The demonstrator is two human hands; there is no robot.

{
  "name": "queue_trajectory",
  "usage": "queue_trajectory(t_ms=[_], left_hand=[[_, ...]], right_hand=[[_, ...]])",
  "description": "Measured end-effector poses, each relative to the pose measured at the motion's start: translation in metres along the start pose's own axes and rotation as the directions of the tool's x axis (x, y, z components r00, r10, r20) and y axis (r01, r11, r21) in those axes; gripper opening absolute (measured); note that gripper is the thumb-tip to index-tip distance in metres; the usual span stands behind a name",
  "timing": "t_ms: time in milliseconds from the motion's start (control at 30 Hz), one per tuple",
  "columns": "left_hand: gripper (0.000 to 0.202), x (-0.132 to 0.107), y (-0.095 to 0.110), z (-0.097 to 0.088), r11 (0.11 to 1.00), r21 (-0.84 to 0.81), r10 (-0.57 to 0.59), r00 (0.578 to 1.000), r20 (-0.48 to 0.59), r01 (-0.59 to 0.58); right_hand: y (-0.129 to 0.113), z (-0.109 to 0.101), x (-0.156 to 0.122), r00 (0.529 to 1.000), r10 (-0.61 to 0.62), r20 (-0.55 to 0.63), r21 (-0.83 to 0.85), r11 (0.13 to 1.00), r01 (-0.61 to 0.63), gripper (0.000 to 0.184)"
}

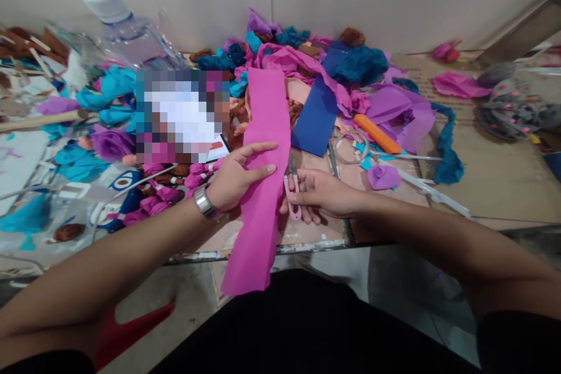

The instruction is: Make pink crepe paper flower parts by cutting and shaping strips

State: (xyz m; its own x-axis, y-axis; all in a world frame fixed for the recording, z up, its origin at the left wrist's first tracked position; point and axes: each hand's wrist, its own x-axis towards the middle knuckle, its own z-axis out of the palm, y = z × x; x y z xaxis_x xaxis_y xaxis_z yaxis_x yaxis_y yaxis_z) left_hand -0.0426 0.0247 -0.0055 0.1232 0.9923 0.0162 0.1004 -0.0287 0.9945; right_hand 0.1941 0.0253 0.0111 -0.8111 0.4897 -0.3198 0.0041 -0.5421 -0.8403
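Observation:
A long strip of bright pink crepe paper (266,123) runs from the heap on the table down past the front edge. My left hand (239,172) holds it at mid-length from the left, thumb and index finger lying on top; its other fingers are mostly hidden. At the strip's right edge, my right hand (322,193) is closed around pink-handled thread snips (294,193). Their short metal blades point away from me, close beside the paper; whether they touch it I cannot tell. A dark blue card (316,117) lies just beyond the snips.
Crumpled crepe paper (359,64) piles up at the back. An orange utility knife (377,133) and a wire coil (352,147) lie to the right. A clear bottle (135,41) stands at back left. Pink wrapped pieces (158,204) and a wooden stick (44,121) lie left.

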Motion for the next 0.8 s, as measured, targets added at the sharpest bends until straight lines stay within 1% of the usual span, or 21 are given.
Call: queue_trajectory(t_ms=[100,233,367,433,533,600,633,700,733,767,800], left_hand=[[0.058,0.000,0.002,0.000,0.999,0.047,0.020,1.000,-0.018,-0.020],[0.058,-0.001,0.003,0.000,0.994,0.093,0.062,0.998,-0.011,-0.061],[0.062,-0.002,0.001,0.001,0.992,0.097,0.084,0.996,-0.010,-0.082],[0.064,-0.003,0.001,0.002,0.987,0.124,0.105,0.994,-0.020,-0.102],[0.066,-0.004,0.001,0.003,0.968,0.210,0.146,0.989,-0.039,-0.135],[0.066,-0.005,0.002,0.003,0.954,0.261,0.167,0.985,-0.050,-0.148],[0.066,-0.006,0.003,0.004,0.948,0.276,0.176,0.983,-0.054,-0.155],[0.067,-0.007,0.003,0.004,0.941,0.295,0.190,0.980,-0.053,-0.166],[0.068,-0.007,0.003,0.005,0.939,0.300,0.195,0.979,-0.053,-0.170],[0.069,-0.008,0.004,0.005,0.937,0.302,0.198,0.979,-0.053,-0.173],[0.070,-0.008,0.004,0.006,0.936,0.303,0.202,0.978,-0.056,-0.176]], right_hand=[[0.000,0.001,0.001,1.000,0.002,-0.029,-0.039,0.999,-0.003,0.050],[-0.001,0.004,0.000,0.999,-0.010,-0.043,-0.171,0.985,0.002,0.044],[-0.004,0.008,-0.003,0.985,-0.003,-0.170,-0.288,0.956,-0.047,0.039],[-0.005,0.009,-0.004,0.972,-0.015,-0.235,-0.340,0.938,-0.068,0.033],[-0.005,0.008,-0.005,0.959,-0.072,-0.273,-0.434,0.899,-0.056,0.021],[-0.006,0.006,-0.005,0.948,-0.152,-0.280,-0.564,0.825,-0.034,0.016],[-0.006,0.004,-0.005,0.938,-0.206,-0.280,-0.651,0.759,-0.028,0.012],[-0.007,0.001,-0.005,0.904,-0.330,-0.271,-0.818,0.574,-0.036,0.009],[-0.007,0.000,-0.005,0.887,-0.385,-0.255,-0.876,0.481,-0.043,0.007],[-0.007,-0.001,-0.005,0.873,-0.430,-0.231,-0.914,0.403,-0.043,0.004],[-0.007,-0.002,-0.005,0.862,-0.463,-0.208,-0.938,0.344,-0.041,0.004]])
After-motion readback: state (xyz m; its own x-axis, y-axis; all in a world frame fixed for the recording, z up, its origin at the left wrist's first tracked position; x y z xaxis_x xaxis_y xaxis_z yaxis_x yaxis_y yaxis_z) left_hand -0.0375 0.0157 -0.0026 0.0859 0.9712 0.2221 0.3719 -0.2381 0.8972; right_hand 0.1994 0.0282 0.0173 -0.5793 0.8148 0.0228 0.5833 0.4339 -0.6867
